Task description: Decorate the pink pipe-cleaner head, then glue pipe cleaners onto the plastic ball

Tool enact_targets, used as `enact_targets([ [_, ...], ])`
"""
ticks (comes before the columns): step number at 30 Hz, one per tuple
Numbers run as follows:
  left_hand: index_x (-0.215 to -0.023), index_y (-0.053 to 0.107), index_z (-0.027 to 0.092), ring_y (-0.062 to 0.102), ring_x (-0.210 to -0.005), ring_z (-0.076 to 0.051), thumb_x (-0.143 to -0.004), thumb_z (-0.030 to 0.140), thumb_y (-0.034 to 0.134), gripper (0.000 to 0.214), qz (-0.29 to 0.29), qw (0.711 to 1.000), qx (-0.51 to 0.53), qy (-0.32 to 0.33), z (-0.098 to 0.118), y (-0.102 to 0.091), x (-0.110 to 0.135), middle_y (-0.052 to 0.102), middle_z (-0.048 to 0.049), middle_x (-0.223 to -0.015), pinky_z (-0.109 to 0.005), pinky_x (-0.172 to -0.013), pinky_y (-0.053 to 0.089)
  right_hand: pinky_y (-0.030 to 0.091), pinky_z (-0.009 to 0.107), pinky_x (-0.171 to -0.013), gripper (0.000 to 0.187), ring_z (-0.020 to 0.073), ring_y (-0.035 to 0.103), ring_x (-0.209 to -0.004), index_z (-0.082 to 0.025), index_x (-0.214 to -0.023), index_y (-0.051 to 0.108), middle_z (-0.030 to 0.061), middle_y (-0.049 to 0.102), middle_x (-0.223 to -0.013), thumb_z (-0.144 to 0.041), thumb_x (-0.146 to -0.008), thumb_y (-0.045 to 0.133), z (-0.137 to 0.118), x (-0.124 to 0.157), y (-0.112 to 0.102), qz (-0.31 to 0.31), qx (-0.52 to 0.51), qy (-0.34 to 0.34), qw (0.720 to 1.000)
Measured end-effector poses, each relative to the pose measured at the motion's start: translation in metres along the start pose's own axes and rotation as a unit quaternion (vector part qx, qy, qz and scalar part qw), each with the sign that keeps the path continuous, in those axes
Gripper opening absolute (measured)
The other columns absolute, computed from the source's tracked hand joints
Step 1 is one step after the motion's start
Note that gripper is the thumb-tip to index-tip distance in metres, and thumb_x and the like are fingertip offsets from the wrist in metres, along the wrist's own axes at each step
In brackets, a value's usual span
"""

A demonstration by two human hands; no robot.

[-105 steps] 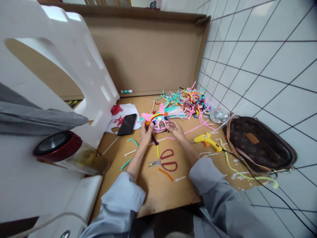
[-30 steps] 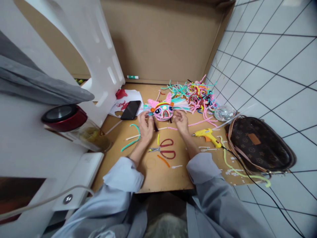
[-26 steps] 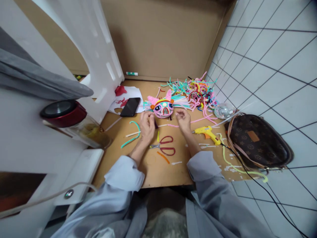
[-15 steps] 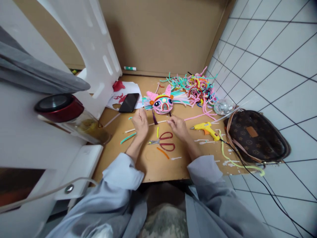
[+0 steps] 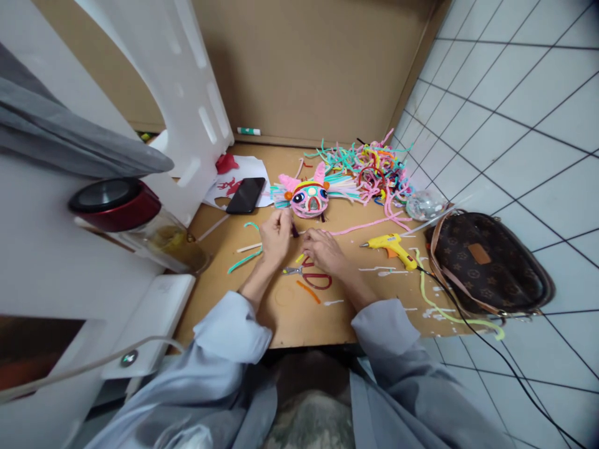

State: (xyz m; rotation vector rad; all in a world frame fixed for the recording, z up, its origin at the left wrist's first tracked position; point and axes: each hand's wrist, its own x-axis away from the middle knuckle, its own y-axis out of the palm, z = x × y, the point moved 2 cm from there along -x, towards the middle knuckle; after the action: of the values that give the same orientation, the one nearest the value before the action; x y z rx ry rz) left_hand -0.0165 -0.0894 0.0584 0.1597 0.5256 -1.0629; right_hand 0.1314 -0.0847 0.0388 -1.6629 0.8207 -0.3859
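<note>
My left hand (image 5: 276,236) is closed, fingertips pressed together, just in front of the animal head (image 5: 309,201) made of pipe cleaners, with pink ears and blue eyes. What it pinches, if anything, is too small to make out. Bent inward beside it, my right hand (image 5: 324,251) has its fingers together over the scissors (image 5: 318,281), hiding part of their red handles. A short yellow piece (image 5: 300,257) shows at its fingertips; whether they hold it is unclear. A pale strip (image 5: 248,247) and a teal pipe cleaner (image 5: 244,260) lie left of my left wrist.
A yellow glue gun (image 5: 389,245) with a black cord lies to the right, near a brown handbag (image 5: 491,262). Tangled pipe cleaners (image 5: 374,165) fill the back right. At left are a phone (image 5: 246,195) and a red-lidded bottle (image 5: 140,218). An orange piece (image 5: 308,292) lies in front.
My right hand has moved left and slightly toward me, now covering part of the scissors. My left hand has shifted a little right. The hands are closer together.
</note>
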Motion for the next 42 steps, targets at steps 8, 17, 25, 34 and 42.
enact_targets([
  [8,-0.091,0.07,0.016,0.061,-0.069,-0.015,-0.093,0.039,0.053,0.029,-0.084,0.996,-0.029,-0.018,-0.02,0.009,0.006,0.069,-0.0023,-0.076,-0.025,-0.068,0.048,0.042,0.032,-0.083,0.024,0.0224,0.057,-0.09,-0.017,-0.097,0.067,0.0106,0.066,-0.098,-0.014,-0.099,0.043,0.01,0.001,-0.005,0.086,0.023,0.062,0.994],
  [17,-0.088,0.079,0.021,0.07,-0.079,-0.02,-0.09,0.033,0.063,0.02,-0.189,0.978,-0.059,0.06,-0.024,0.017,0.005,0.078,-0.007,-0.086,-0.031,-0.078,0.054,0.049,0.031,-0.083,0.021,0.0212,0.063,-0.088,-0.02,-0.095,0.067,0.0084,0.068,-0.092,-0.022,-0.096,0.046,0.028,0.001,-0.011,0.297,-0.132,0.094,0.941],
  [25,-0.09,0.079,0.018,0.071,-0.081,-0.02,-0.088,0.031,0.063,0.02,-0.088,0.996,-0.005,-0.007,-0.033,0.016,-0.004,0.079,-0.0073,-0.089,-0.03,-0.079,0.055,0.052,0.031,-0.073,0.016,0.0181,0.061,-0.07,-0.019,-0.083,0.069,0.0049,0.067,-0.083,-0.029,-0.088,0.057,0.035,-0.023,-0.011,0.319,-0.209,0.158,0.911],
  [34,-0.087,0.074,0.016,0.07,-0.074,-0.017,-0.078,0.024,0.07,0.013,0.017,0.988,0.098,-0.119,-0.048,0.025,-0.023,0.077,-0.0051,-0.081,-0.028,-0.074,0.055,0.05,0.032,-0.082,0.023,0.0215,0.061,-0.087,-0.02,-0.088,0.068,0.0084,0.066,-0.09,-0.015,-0.091,0.045,0.028,-0.055,-0.016,0.357,-0.077,0.103,0.925],
  [42,-0.08,0.071,0.018,0.067,-0.066,-0.015,-0.077,0.023,0.069,0.006,-0.002,0.987,0.089,-0.133,-0.048,0.029,-0.026,0.074,-0.0017,-0.073,-0.025,-0.069,0.053,0.048,0.034,-0.08,0.028,0.0239,0.059,-0.087,-0.018,-0.09,0.068,0.011,0.064,-0.089,-0.018,-0.096,0.041,0.027,-0.057,-0.015,0.366,-0.015,0.095,0.926],
])
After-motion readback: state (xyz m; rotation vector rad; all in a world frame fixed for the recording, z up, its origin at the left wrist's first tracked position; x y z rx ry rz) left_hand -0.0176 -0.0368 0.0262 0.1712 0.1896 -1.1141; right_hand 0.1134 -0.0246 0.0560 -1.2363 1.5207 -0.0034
